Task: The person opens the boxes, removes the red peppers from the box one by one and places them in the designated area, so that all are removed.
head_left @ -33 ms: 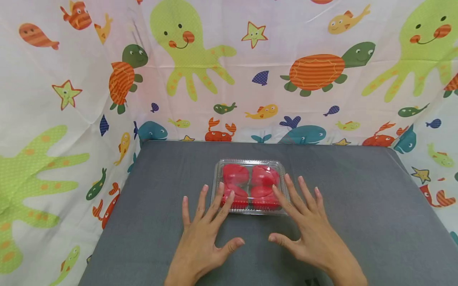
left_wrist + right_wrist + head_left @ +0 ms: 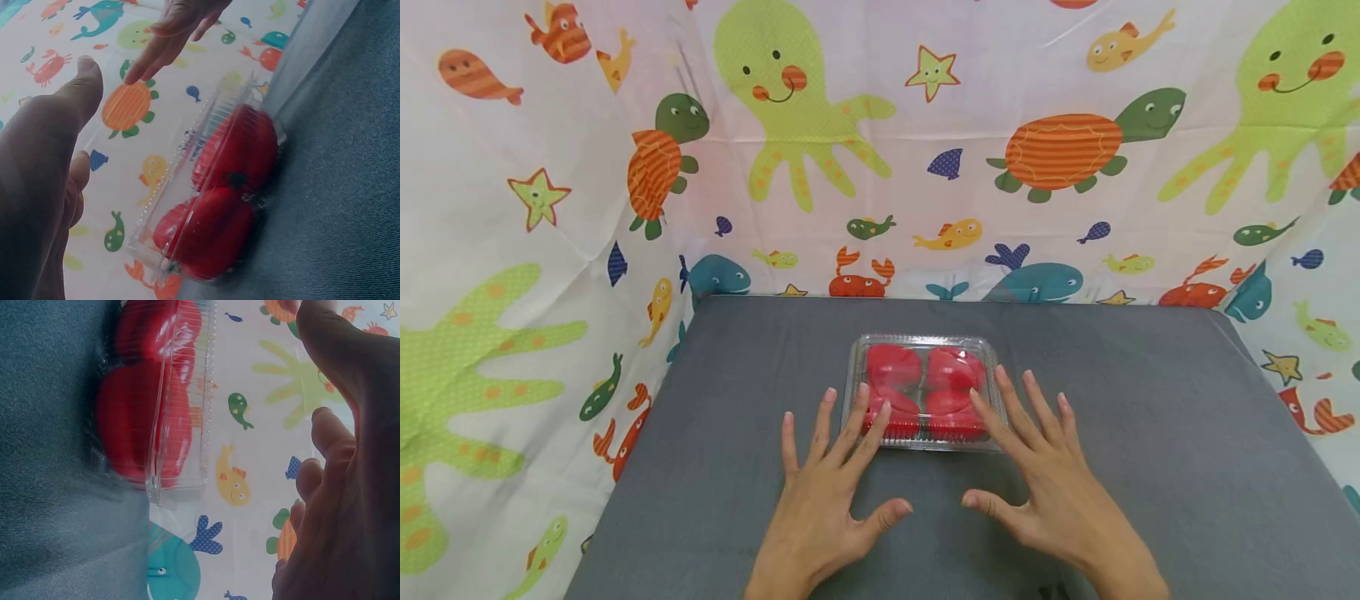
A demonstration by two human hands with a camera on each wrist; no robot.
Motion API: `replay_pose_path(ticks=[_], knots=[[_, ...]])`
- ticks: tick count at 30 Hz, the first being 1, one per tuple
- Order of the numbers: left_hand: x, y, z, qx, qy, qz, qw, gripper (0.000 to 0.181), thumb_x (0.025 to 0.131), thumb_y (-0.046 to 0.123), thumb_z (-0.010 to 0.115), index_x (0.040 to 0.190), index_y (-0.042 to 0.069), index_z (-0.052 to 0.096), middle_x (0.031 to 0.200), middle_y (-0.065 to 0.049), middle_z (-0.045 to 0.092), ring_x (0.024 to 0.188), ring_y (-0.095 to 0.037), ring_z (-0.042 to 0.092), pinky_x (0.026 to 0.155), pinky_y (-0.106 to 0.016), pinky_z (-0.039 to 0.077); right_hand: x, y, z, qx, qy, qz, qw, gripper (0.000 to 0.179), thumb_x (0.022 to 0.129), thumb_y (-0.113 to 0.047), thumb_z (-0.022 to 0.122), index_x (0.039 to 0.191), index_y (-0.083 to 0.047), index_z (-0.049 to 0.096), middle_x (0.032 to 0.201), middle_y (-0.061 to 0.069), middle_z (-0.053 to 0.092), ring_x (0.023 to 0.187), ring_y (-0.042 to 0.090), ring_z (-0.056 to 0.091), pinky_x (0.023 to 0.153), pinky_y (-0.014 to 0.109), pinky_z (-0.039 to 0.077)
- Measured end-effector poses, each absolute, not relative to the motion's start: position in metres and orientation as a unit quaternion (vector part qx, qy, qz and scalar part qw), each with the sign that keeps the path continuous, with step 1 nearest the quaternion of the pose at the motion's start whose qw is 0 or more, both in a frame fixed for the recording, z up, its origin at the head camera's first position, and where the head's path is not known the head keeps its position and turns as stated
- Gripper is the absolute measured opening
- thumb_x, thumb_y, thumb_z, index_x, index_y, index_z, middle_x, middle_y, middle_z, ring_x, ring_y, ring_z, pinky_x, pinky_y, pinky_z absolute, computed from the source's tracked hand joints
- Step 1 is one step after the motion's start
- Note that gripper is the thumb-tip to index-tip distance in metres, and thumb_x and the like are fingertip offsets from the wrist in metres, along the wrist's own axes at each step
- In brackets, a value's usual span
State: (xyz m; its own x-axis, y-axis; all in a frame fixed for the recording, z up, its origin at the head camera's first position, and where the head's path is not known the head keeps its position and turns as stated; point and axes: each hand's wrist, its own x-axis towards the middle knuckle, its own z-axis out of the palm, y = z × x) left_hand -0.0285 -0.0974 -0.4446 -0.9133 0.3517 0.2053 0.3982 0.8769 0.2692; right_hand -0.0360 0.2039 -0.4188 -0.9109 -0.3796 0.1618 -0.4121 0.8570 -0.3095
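A clear plastic clamshell box (image 2: 925,443), its lid down, sits on the grey table. Inside are several red tomato-like fruits (image 2: 953,367); a dark green stem piece shows on one in the left wrist view. My left hand (image 2: 820,500) is spread, its fingers straight, over the box's near left corner. Over the near right corner my right hand (image 2: 1056,492) is spread the same way. Both wrist views show the hands raised apart from the box (image 2: 144,250), with nothing in either. The thumbs point toward each other in front of it.
The grey cloth-covered table (image 2: 737,433) reaches back to a white curtain (image 2: 880,158) printed with sea animals, which also hangs along the left and right sides. A small dark object (image 2: 1054,592) lies at the near edge by my right wrist.
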Motion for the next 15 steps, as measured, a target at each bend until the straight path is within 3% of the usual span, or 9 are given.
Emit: replay_pose_path(ticks=[7,12,15], knots=[[-0.029,-0.099,-0.447,-0.196,-0.961,-0.177,0.087,0.1,0.095,0.082,0.045,0.171,0.033,0.005,0.179,0.008,-0.004,0.164,-0.031,-0.006,0.125,-0.062,-0.016,-0.036,0.205,-0.419,0.212,-0.958,0.185,0.058,0.11,0.085,-0.071,0.074,0.171,-0.034,0.016,0.179,0.0,-0.003,0.163,0.035,-0.007,0.126,0.062,-0.015],[-0.035,-0.105,-0.453,-0.183,-0.94,-0.278,0.08,0.109,0.096,0.065,0.067,0.172,0.022,0.002,0.179,0.006,-0.003,0.165,-0.029,0.001,0.13,-0.059,0.009,-0.036,0.209,-0.42,0.196,-0.959,0.199,0.042,0.112,0.088,-0.067,0.074,0.172,-0.029,0.011,0.179,-0.003,-0.002,0.164,0.033,-0.004,0.128,0.058,-0.013],[-0.04,-0.107,-0.46,-0.162,-0.912,-0.374,0.052,0.114,0.094,0.053,0.077,0.172,0.023,-0.002,0.178,0.008,-0.003,0.164,-0.027,0.003,0.127,-0.063,0.022,-0.037,0.211,-0.42,0.174,-0.961,0.213,0.023,0.112,0.09,-0.066,0.073,0.172,-0.027,0.008,0.179,-0.005,0.001,0.164,0.032,0.002,0.131,0.056,-0.006]])
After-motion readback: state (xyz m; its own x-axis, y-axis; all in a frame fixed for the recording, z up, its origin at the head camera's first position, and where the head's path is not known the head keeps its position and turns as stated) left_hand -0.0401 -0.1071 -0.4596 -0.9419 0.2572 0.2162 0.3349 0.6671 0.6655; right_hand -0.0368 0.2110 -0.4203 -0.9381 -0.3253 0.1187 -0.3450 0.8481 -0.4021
